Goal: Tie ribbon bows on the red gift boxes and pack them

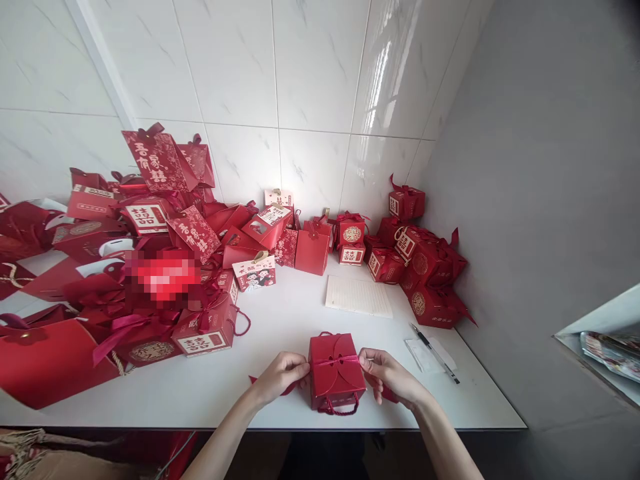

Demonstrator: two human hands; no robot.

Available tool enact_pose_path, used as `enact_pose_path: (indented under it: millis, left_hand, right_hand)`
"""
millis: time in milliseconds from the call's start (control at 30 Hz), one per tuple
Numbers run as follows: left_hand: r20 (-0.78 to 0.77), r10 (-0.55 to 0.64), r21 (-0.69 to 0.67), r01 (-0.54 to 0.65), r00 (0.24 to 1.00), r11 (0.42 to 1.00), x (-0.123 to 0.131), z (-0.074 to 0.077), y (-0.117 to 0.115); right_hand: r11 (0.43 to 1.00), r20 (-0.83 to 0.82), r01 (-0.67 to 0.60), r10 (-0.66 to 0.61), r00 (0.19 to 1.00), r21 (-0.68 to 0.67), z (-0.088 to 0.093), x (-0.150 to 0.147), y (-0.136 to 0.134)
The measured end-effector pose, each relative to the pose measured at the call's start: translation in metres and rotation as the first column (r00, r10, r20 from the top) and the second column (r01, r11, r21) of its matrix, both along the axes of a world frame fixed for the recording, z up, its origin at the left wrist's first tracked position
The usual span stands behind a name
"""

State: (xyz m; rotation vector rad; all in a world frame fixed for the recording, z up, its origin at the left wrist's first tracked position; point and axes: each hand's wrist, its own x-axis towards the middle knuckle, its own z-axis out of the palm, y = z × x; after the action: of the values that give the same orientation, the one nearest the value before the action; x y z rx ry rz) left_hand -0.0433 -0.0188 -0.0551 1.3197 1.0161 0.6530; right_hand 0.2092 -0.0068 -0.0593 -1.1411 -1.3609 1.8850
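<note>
A red gift box (pixel 338 387) stands near the table's front edge with its petal-shaped top flaps folded together. Across its top runs a thin dark-pink ribbon (pixel 336 361), passing over the middle of the flaps. At the box's left side my left hand (pixel 286 375) is closed in a pinch on the ribbon, and a loose ribbon end shows behind the fingers. My right hand (pixel 390 375) pinches the same ribbon at the right side, its lower fingers curled. A twisted red cord handle (pixel 343 408) hangs at the box's front.
A large heap of red gift boxes (pixel 145 287) fills the table's left side. Stacked boxes (pixel 425 267) lean by the grey wall at right. A lined notepad (pixel 359 296), a pen (pixel 435 353) and white paper (pixel 423 355) lie on the white table (pixel 285 313).
</note>
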Motion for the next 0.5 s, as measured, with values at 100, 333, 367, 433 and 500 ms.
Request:
enact_pose_path:
  millis: [100, 333, 367, 433, 500]
  left_hand:
    - [-0.041, 0.049, -0.03, -0.051, 0.998, 0.998, -0.006, 0.017, -0.004]
    - [-0.348, 0.03, 0.132, 0.017, 0.937, 0.991, -0.01, 0.075, -0.007]
    - [-0.42, 0.038, 0.201, 0.052, 0.907, 0.978, -0.008, 0.082, -0.008]
    - [-0.505, 0.016, 0.278, 0.145, 0.863, 0.95, -0.004, 0.093, -0.009]
    - [-0.553, -0.055, 0.281, 0.248, 0.832, 0.927, -0.001, 0.099, -0.01]
  right_hand:
    - [0.998, -0.014, -0.036, 0.036, 0.999, 0.042, 0.025, 0.004, -0.005]
    - [0.95, 0.013, -0.054, 0.053, 0.999, 0.306, 0.076, -0.015, -0.008]
    - [0.938, 0.018, -0.041, 0.037, 0.999, 0.344, 0.077, -0.02, -0.008]
    - [0.919, 0.024, -0.019, 0.011, 1.0, 0.394, 0.075, -0.029, -0.008]
    - [0.906, 0.03, -0.001, -0.013, 0.999, 0.423, 0.068, -0.035, -0.008]
